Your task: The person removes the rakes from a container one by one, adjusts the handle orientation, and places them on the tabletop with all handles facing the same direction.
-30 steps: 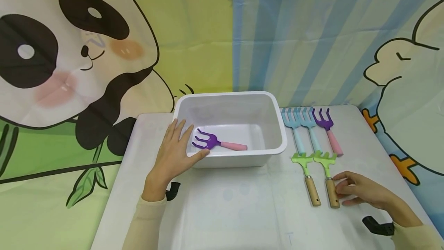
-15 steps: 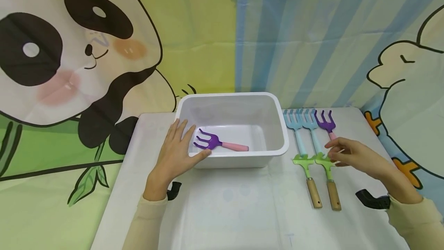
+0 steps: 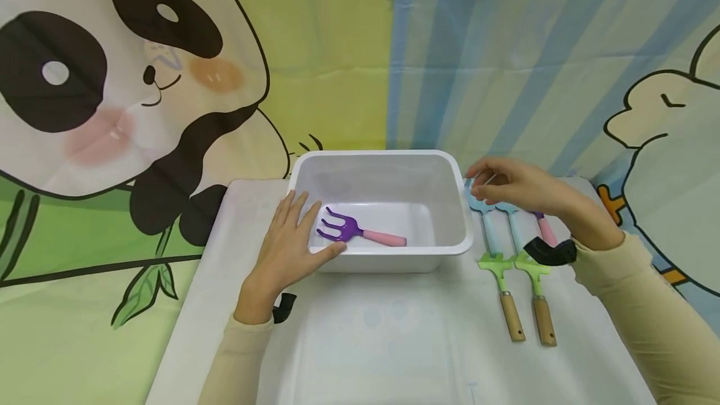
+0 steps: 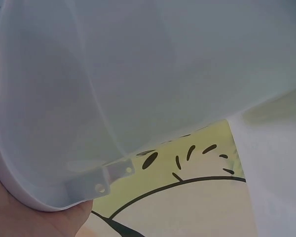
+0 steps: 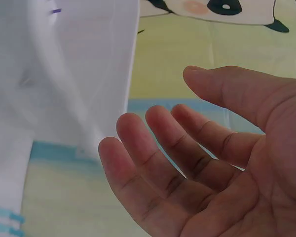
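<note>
A white plastic bin stands on the table, holding a purple hand rake with a pink handle. My left hand rests on the bin's front left corner, fingers spread over the left rim and thumb along the front rim. Beyond the bin's right side hovers my right hand, loosely bent and holding nothing; its palm shows bare in the right wrist view. Under it lie two light blue hand rakes, their heads partly covered by the fingers. A second purple-and-pink rake is mostly hidden behind the right hand and wrist.
Two green hand rakes with wooden handles lie side by side in front of the blue ones. A cartoon-printed cloth rises behind the white table. The bin sits close to that backdrop.
My right hand has moved from beside the green rake's wooden handle, up and left past the purple rake, to above the blue rakes' heads. My left hand has stayed on the bin.
</note>
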`<state>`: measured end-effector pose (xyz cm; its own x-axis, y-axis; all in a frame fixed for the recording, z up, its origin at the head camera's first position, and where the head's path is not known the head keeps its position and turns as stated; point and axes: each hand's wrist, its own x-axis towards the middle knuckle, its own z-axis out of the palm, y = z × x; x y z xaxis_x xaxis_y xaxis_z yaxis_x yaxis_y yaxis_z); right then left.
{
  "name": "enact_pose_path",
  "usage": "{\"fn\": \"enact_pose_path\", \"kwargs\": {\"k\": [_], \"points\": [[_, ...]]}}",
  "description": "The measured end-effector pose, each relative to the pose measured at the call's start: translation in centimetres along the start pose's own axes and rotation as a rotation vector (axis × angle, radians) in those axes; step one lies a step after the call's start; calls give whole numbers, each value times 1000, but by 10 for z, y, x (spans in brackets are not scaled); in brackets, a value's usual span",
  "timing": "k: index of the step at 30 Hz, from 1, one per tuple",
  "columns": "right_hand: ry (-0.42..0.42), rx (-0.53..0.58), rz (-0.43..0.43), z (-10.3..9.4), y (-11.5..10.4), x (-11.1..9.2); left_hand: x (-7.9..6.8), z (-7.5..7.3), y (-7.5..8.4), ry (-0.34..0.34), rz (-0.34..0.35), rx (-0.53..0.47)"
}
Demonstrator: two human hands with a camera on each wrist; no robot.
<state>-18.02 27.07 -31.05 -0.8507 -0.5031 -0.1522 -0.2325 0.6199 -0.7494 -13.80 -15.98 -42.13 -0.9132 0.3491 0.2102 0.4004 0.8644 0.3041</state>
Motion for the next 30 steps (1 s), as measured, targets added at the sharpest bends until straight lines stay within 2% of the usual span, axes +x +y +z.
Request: {"fn": "enact_pose_path", "kwargs": {"k": [6, 15, 18, 23, 26, 30], "points": [[-95, 6, -26, 5, -27, 51, 1, -1, 1, 7, 10, 2], [-263, 10, -45, 37, -46, 126, 0, -1, 1, -9, -13, -2], [-331, 5, -52, 51, -46, 149, -1, -1, 0, -7, -14, -1], [-411, -75, -36, 74, -42, 183, -1, 0, -1, -4, -6, 7], [-444, -125, -7, 90, -39, 196, -1, 1, -1, -4, -10, 16], [-514, -195, 77, 113, -30, 205, 1, 1, 0, 3, -6, 18]]}}
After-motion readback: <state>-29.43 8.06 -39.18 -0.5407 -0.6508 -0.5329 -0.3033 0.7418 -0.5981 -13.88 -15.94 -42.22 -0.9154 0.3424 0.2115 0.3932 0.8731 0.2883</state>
